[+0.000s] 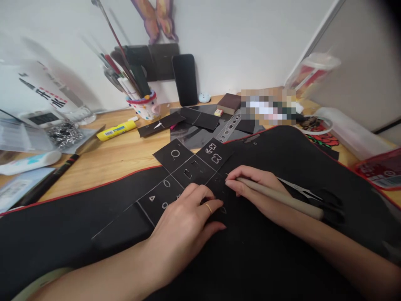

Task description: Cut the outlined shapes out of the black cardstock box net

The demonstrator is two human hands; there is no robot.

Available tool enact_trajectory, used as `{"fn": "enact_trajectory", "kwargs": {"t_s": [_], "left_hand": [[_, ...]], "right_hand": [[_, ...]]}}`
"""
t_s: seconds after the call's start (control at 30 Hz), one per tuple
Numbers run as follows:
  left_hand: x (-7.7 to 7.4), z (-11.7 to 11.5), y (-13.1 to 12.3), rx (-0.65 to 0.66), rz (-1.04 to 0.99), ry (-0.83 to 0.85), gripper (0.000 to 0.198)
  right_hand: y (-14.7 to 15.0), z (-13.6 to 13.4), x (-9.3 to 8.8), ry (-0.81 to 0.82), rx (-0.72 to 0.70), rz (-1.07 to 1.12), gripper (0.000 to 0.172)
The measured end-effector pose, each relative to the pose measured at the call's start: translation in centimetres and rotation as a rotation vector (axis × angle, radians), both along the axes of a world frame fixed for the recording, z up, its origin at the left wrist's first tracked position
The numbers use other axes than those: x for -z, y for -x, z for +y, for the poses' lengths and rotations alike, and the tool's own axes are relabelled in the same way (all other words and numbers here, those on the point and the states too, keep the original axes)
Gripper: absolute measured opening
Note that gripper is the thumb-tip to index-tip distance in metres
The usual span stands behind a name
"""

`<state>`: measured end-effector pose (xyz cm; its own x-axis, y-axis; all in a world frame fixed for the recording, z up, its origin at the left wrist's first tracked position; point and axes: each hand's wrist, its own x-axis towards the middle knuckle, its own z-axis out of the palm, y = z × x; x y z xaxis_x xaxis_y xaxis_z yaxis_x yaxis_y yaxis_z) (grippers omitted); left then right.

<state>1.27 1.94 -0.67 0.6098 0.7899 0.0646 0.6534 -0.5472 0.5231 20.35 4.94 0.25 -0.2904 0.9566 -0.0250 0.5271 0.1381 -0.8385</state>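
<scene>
A black card cross [186, 167], marked with light lines and small shapes, lies on a black mat. Some shapes are cut or drawn: a circle, flowers, a triangle and others. My left hand [191, 215] rests on the card with bent fingers apart and a ring on one of them; it hides part of the card. My right hand [250, 182] is closed around a slim pen-like tool with a beige handle [282, 197]. Its thin tip points at the card's right flap. Scissors [305, 191] lie partly behind my right forearm.
The red-edged black mat [78, 213] covers the front. Behind it are a yellow glue stick [116, 131], a decorated pen cup [143, 104], black card strips [163, 124], a clear shape stencil [231, 126] and an upright phone [184, 79]. A capped cup [318, 73] stands at right.
</scene>
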Motion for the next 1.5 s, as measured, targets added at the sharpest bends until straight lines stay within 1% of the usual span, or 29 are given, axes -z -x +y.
{"fn": "enact_trajectory", "kwargs": {"t_s": [0.2,0.4,0.63,0.8,0.93,1.0,1.03,1.1,1.2,1.27,1.33,1.4,1.5], "left_hand": [[-0.6,0.2,-0.7,-0.104,-0.030,0.132,0.019],[-1.5,1.2,-1.3,-0.135,0.002,0.238,0.009],[-1.5,1.6,-1.7,-0.167,0.025,0.317,0.007],[-1.5,1.5,-1.8,-0.178,0.017,0.328,0.004],[-1.3,1.5,-1.7,-0.177,-0.018,0.290,0.001],[-1.1,1.4,-1.5,-0.167,-0.043,0.274,0.001],[-1.1,1.4,-1.5,-0.164,-0.058,0.270,0.003],[-1.0,1.2,-1.5,-0.170,-0.088,0.267,0.007],[-0.9,0.9,-1.6,-0.211,-0.118,0.259,0.010],[-1.0,0.7,-1.7,-0.230,-0.128,0.251,0.010],[-0.9,0.5,-1.7,-0.238,-0.132,0.247,0.010],[-0.9,0.5,-1.7,-0.240,-0.131,0.245,0.011],[-0.9,0.5,-1.6,-0.234,-0.133,0.248,0.012]], "right_hand": [[-0.3,-0.2,0.7,-0.022,-0.048,0.006,0.011],[-0.5,-0.4,0.7,-0.039,-0.067,-0.005,0.012],[-0.6,-0.3,0.9,-0.080,-0.088,-0.002,0.011],[-0.5,-0.4,1.1,-0.106,-0.093,0.033,0.013],[-0.4,-0.8,0.3,-0.047,-0.038,0.115,0.025],[-0.3,-1.0,-0.1,-0.035,0.010,0.138,0.031],[-0.4,-1.0,-0.3,-0.035,0.017,0.139,0.032],[-0.4,-1.1,-0.4,-0.011,-0.004,0.147,0.026],[-0.5,-0.9,-0.1,0.083,-0.029,0.207,0.008],[-0.6,-0.7,0.2,0.087,-0.011,0.214,0.014],[-0.5,-0.4,0.4,0.054,0.000,0.187,0.021],[-0.3,-0.2,0.6,0.040,0.011,0.179,0.022],[0.2,0.0,0.8,0.060,0.024,0.196,0.022]]}}
